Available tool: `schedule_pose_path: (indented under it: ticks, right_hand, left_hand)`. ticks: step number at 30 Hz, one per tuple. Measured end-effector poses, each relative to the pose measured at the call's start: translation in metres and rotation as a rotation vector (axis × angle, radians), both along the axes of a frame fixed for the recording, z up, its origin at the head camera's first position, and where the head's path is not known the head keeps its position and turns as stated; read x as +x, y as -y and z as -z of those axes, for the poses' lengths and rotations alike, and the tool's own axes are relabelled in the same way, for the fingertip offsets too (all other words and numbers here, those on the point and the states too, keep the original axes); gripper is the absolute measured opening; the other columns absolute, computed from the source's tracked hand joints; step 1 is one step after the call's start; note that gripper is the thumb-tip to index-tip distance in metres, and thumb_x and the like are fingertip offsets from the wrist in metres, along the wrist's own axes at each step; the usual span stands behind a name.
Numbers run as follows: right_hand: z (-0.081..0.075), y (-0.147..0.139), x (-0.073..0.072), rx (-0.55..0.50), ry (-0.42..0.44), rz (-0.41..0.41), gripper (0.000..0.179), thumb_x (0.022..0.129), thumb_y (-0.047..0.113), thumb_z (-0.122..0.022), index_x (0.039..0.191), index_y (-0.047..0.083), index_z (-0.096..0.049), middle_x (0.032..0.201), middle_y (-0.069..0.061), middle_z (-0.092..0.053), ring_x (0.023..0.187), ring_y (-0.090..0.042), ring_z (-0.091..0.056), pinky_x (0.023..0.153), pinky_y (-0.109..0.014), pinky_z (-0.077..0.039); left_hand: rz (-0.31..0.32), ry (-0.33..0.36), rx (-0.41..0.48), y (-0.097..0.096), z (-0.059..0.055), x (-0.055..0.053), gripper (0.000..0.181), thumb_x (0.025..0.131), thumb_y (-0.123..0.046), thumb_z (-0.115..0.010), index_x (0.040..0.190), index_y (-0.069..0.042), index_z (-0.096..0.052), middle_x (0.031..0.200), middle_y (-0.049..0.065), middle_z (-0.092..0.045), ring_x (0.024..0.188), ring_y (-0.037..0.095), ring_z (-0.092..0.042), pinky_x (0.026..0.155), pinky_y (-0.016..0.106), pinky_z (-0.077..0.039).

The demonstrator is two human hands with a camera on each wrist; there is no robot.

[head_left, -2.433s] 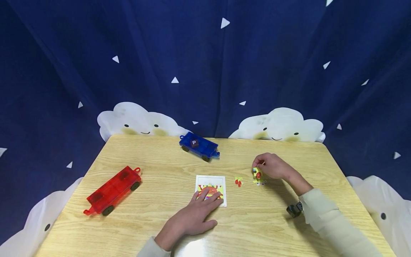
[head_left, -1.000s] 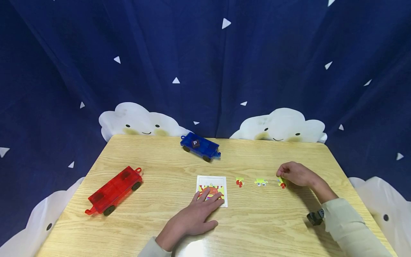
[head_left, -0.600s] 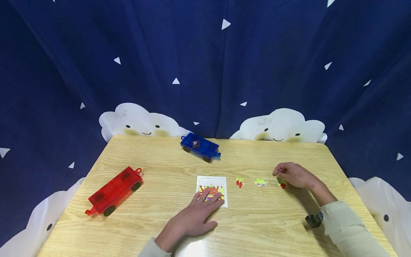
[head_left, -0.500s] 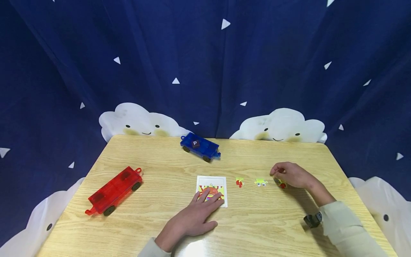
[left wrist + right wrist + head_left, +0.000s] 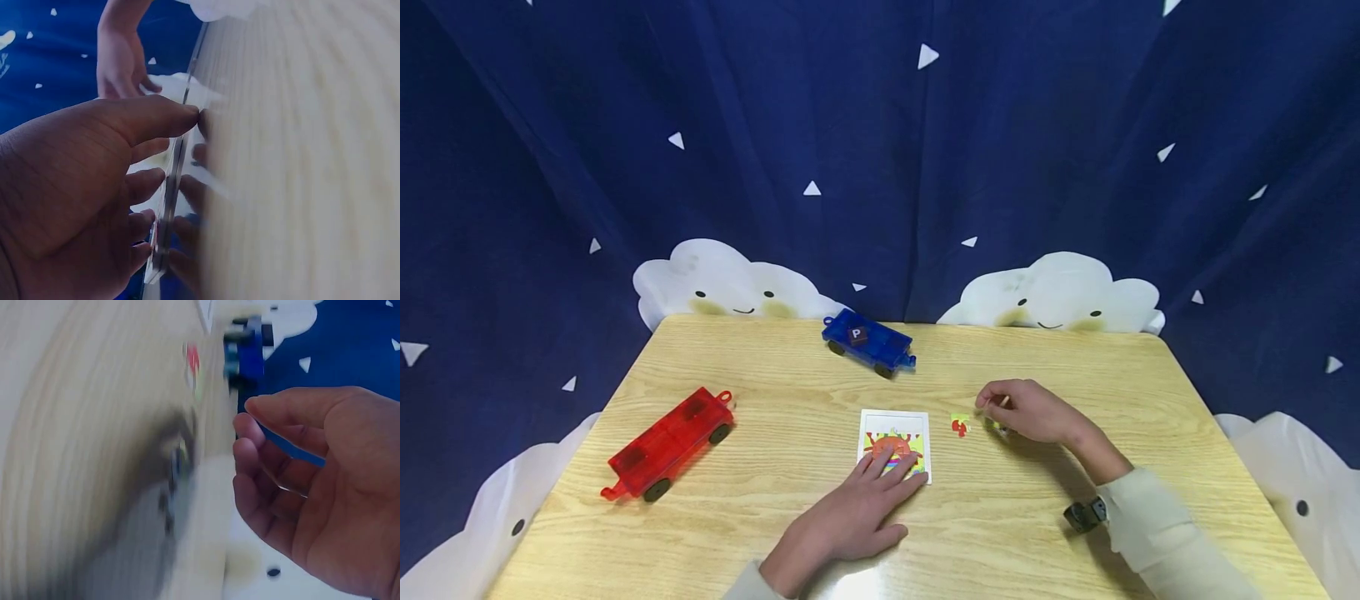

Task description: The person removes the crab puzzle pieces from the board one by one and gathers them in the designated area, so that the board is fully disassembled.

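Observation:
My left hand [image 5: 857, 512] rests with spread fingers on a white-framed puzzle board [image 5: 891, 414] showing a red-orange crab. Its frame [image 5: 164, 231] is edge-on under my fingertips in the left wrist view. Right of the board lies a puzzle piece [image 5: 960, 425], yellow and red. My right hand [image 5: 1033, 410] hovers farther right, its fingers loosely bent with nothing seen between them. It partly covers a yellow puzzle piece [image 5: 997, 425]. In the right wrist view a blurred piece [image 5: 181, 456] lies below the fingers, and the red-and-yellow piece [image 5: 192, 362] lies beyond.
A translucent red toy wagon [image 5: 662, 446] stands at the left. A blue toy wagon [image 5: 868, 340] stands by the back edge, bearing a dark tile [image 5: 857, 334] marked P. Behind the wooden table [image 5: 760, 367] hangs a dark blue curtain [image 5: 880, 150] with clouds and triangles.
My right hand placed a puzzle piece at the right end of the row, let go, and has moved left over the middle piece. My left hand has stayed on the board.

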State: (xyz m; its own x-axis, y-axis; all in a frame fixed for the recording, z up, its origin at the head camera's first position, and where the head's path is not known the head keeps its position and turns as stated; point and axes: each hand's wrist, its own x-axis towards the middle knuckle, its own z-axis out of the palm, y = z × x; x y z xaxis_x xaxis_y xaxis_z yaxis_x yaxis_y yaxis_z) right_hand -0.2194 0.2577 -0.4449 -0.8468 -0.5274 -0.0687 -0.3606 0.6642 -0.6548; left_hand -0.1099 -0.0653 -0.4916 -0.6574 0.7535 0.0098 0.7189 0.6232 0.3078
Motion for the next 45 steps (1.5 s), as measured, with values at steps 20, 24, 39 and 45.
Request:
schedule_pose_path:
  ticks: [20, 24, 39, 45]
  right_hand:
    - [0.027, 0.118, -0.009, -0.085, -0.026, -0.266, 0.018, 0.104, 0.007, -0.058, 0.110, 0.009, -0.074, 0.093, -0.001, -0.069, 0.082, -0.011, -0.058, 0.078, -0.032, -0.049]
    - [0.030, 0.129, -0.010, -0.041, -0.028, -0.279, 0.020, 0.104, 0.007, -0.056, 0.110, 0.011, -0.075, 0.103, 0.001, -0.069, 0.092, -0.013, -0.058, 0.089, -0.035, -0.049]
    - [0.030, 0.139, -0.005, 0.031, -0.074, -0.336, 0.032, 0.098, -0.004, -0.052, 0.111, 0.013, -0.077, 0.099, 0.002, -0.066, 0.090, -0.010, -0.057, 0.089, -0.032, -0.050]
    - [0.031, 0.139, -0.005, 0.064, -0.067, -0.315, 0.033, 0.099, -0.003, -0.053, 0.116, 0.014, -0.076, 0.099, 0.004, -0.065, 0.091, -0.010, -0.057, 0.089, -0.032, -0.049]
  left_hand:
    - [-0.017, -0.035, -0.056, 0.003, -0.007, 0.010, 0.067, 0.099, -0.038, -0.061, 0.159, -0.014, -0.042, 0.164, 0.009, -0.036, 0.151, 0.032, -0.030, 0.119, 0.045, -0.030]
    - [-0.020, -0.015, -0.054, 0.003, -0.007, 0.009, 0.067, 0.099, -0.038, -0.062, 0.159, -0.014, -0.042, 0.164, 0.009, -0.035, 0.151, 0.032, -0.029, 0.119, 0.045, -0.030]
    - [-0.028, 0.009, -0.025, 0.005, -0.006, 0.011, 0.066, 0.097, -0.035, -0.064, 0.157, -0.013, -0.045, 0.164, 0.008, -0.035, 0.150, 0.034, -0.030, 0.119, 0.047, -0.030]
    - [-0.020, 0.032, -0.012, 0.004, -0.007, 0.009, 0.067, 0.098, -0.035, -0.064, 0.158, -0.012, -0.043, 0.164, 0.010, -0.034, 0.151, 0.035, -0.028, 0.119, 0.047, -0.029]
